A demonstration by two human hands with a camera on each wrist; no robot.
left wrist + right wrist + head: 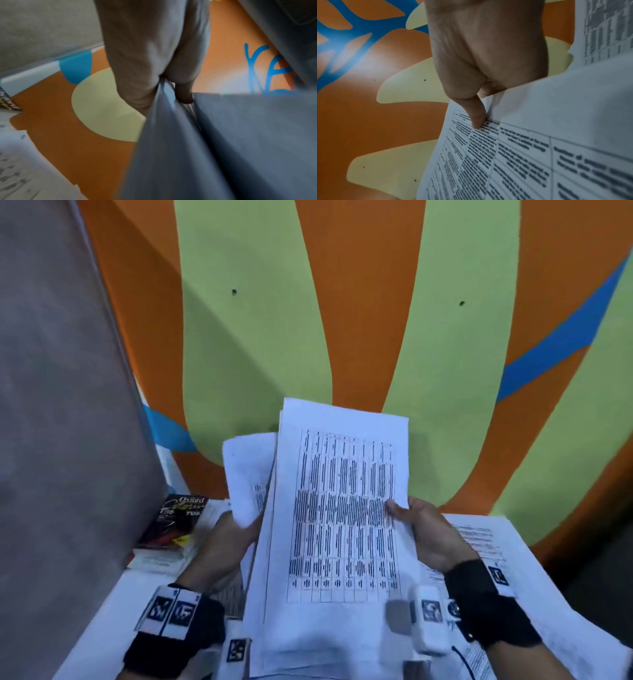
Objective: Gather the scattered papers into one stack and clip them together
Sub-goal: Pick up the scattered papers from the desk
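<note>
Head view, nearest: loose printed sheets [534, 583] lie on the white table [99, 642] under and to the right of the wrists, not yet gathered; no clip shows in any view.
Left hand [226, 546]: grips the left edge of the raised papers [339, 508], thumb in front and fingers behind, likely to steady that side.
Right hand [428, 535]: pinches the right edge of the front sheet, thumb lying on the printed table; the right wrist view shows the thumb pressed to the print.
Papers: held upright above the table between both hands, uneven, with one sheet [246, 474] jutting out at the left. My guess is they are stood on end for squaring.
Stage: gathering part done, judging by the sheets left lying.
Farther left: an Oxford book [174, 525] rests on the table against the grey wall.
Farthest: an orange, green and blue painted wall [359, 302].
</note>
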